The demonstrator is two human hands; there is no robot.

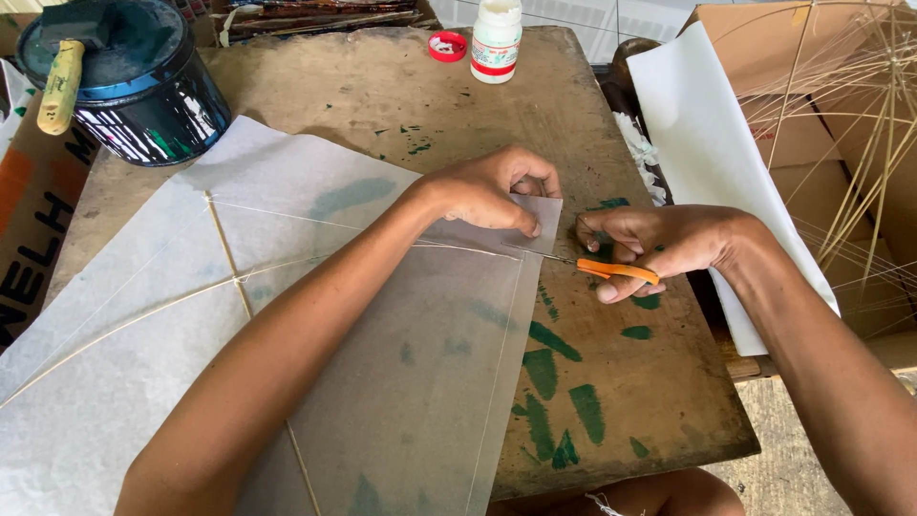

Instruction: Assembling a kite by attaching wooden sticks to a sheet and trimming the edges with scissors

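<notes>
Beside the paint can [143, 96], glue bottle [497, 38] flanks the scissors [597, 268].

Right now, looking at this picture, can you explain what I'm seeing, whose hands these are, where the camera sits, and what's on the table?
There is one picture, taken by a camera worn on a person's head, looking down at their own bare hands. The left hand presses down a corner of a thin translucent paper sheet, which has slim sticks running across it. The right hand holds orange-handled scissors at that corner. All this lies on a worn wooden board with green paint marks. Farther back stand a dark paint can with a brush on top, a white bottle and its red cap.
</notes>
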